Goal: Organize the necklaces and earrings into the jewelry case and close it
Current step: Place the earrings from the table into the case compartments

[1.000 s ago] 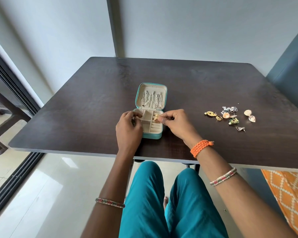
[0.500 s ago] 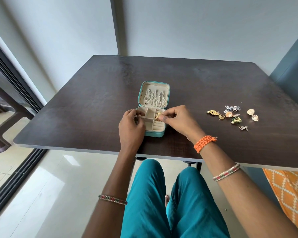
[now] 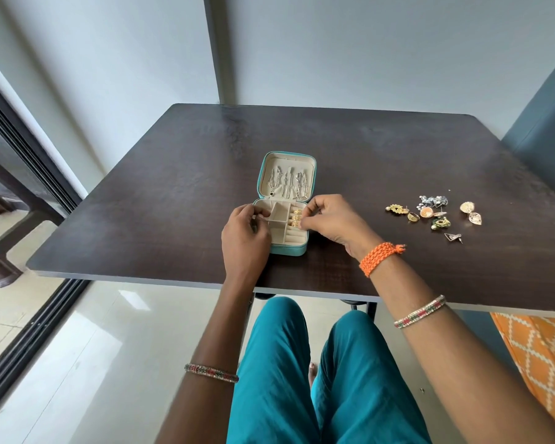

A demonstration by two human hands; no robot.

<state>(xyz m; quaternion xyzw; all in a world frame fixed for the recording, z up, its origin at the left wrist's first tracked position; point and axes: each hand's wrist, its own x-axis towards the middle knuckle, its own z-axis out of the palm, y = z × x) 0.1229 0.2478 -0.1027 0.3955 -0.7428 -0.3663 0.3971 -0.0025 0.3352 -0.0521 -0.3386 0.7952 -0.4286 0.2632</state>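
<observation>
Small teal square jewelry case lay open on dark wooden table, left hand gripped its left wall, right hand curled at its right edge, whether pinching anything unclear, loose earrings well apart to the right

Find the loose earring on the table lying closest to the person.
The silver triangular earring. It lies apart, nearest the table's front edge; the gold, shell and blue pieces cluster farther back.

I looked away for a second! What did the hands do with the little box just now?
The right hand drew back from over the ring rolls to the right edge of the jewelry case, leaving three gold earrings showing in the slots. The left hand stayed at the left edge. The necklaces in the lid and the loose earrings on the table stayed put.
</observation>
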